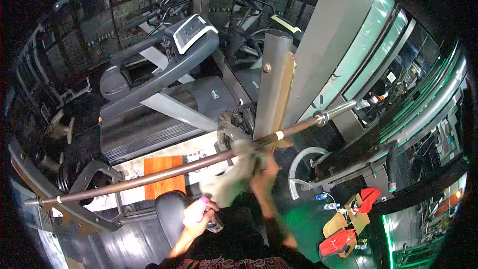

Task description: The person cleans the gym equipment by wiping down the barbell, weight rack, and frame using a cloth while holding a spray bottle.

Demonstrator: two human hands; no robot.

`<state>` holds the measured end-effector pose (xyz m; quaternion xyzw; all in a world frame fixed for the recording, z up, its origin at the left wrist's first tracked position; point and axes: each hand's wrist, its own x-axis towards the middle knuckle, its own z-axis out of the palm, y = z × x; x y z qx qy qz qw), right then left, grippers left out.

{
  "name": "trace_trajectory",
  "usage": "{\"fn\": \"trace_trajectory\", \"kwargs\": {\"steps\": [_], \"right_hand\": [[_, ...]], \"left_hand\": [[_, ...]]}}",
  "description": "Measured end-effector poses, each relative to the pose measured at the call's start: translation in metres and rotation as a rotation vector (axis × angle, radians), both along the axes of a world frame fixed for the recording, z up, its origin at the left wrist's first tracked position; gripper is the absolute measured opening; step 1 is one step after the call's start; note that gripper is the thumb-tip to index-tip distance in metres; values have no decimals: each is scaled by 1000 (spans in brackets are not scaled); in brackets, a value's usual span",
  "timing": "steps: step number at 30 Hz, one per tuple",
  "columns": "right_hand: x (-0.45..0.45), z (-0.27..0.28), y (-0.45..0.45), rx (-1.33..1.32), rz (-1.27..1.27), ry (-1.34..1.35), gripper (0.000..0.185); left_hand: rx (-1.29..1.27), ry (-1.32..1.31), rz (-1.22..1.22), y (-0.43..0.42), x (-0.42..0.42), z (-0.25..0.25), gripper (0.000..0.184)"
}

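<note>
A long barbell [164,175] lies across a rack, running from lower left to upper right. My right hand [265,173] is at the bar near the rack's upright, closed on a pale grey-green cloth [226,184]. Motion blurs this hand and the cloth, which touches the bar and hangs below it. Lower and to the left, my left hand [198,224] is wrapped round a spray bottle [201,206] with a pink and white top. Most of the bottle's body is hidden by the fingers.
The grey rack upright [271,84] stands just beyond my right hand. Behind the bar is a treadmill [164,99]. A black padded bench [169,214] sits below the bar. Cardboard boxes [334,225], red items and plastic bottles are on the floor at right.
</note>
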<state>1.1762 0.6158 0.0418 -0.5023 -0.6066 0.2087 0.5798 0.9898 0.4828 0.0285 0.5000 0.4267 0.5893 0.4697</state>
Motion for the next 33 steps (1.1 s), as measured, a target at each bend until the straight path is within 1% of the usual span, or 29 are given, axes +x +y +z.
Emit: {"fn": "trace_trajectory", "kwargs": {"steps": [1, 2, 3, 5, 6, 7, 8, 9, 11, 13, 15, 16, 17, 19, 20, 21, 23, 25, 27, 29, 30, 31, 32, 33], "right_hand": [[14, 15, 10, 190, -78, -12, 29], [22, 25, 26, 45, -163, 172, 30], [40, 28, 45, 302, -228, -214, 22], [48, 3, 68, 77, -96, -313, 19], [40, 17, 68, 242, 22, -603, 25], [24, 7, 64, 355, -179, -670, 23], [19, -2, 65, 318, -43, -610, 22], [13, -9, 66, 278, 97, -552, 22], [-16, 17, 42, 341, 217, -533, 19], [-37, 19, 28, 278, 356, -437, 17], [-50, 32, 15, 249, 500, -358, 16], [-52, 41, 10, 257, 552, -277, 24], [-54, 24, 11, 220, 626, -228, 27], [-49, 20, 1, -303, 803, 141, 25], [-43, 12, 3, -437, 904, 413, 22], [-34, 8, 8, -365, 847, 456, 22], [-8, 8, 16, -268, 638, 441, 24], [20, 27, 34, 9, 487, 409, 22], [47, 39, 51, 15, 310, 274, 20], [61, 41, 83, 287, 263, -183, 17], [53, 37, 84, 219, 372, -176, 16], [48, 34, 82, 197, 442, -440, 17], [36, 26, 79, 214, 354, -529, 17], [21, 18, 75, 231, 268, -618, 17]], "left_hand": [[7, -1, 13, 1, 0, -1, 13], [-28, 25, 27, 0, 1, -3, 13], [-65, 50, 42, -2, 2, -5, 14], [-58, 52, 89, -2, 9, -7, 14], [-57, -57, 160, -3, 14, -5, 13], [-59, -166, 227, -3, 19, -3, 12], [-86, -97, 234, -3, 21, -1, 12], [-93, -98, 250, -3, 23, 0, 12], [-106, 54, 255, -7, 27, 5, 11], [-131, 59, 310, -10, 36, 10, 12], [-85, 105, 379, -15, 44, 13, 13], [-120, 85, 403, -17, 49, 15, 14], [-130, 88, 407, -19, 52, 15, 14], [-33, 227, 400, -18, 58, 20, 11], [-85, 164, 427, -19, 67, 26, 9], [-87, 169, 438, -17, 73, 36, 9], [-100, 170, 314, -14, 81, 48, 8], [-74, 199, 297, -14, 90, 41, 8], [-99, 163, 332, -14, 103, 38, 7], [-77, 217, 358, -16, 111, 31, 7], [-96, 166, 378, -17, 117, 30, 7], [-117, 114, 394, -18, 123, 28, 7], [-111, 56, 403, -20, 127, 21, 8], [-116, 56, 414, -22, 131, 16, 8]]}}
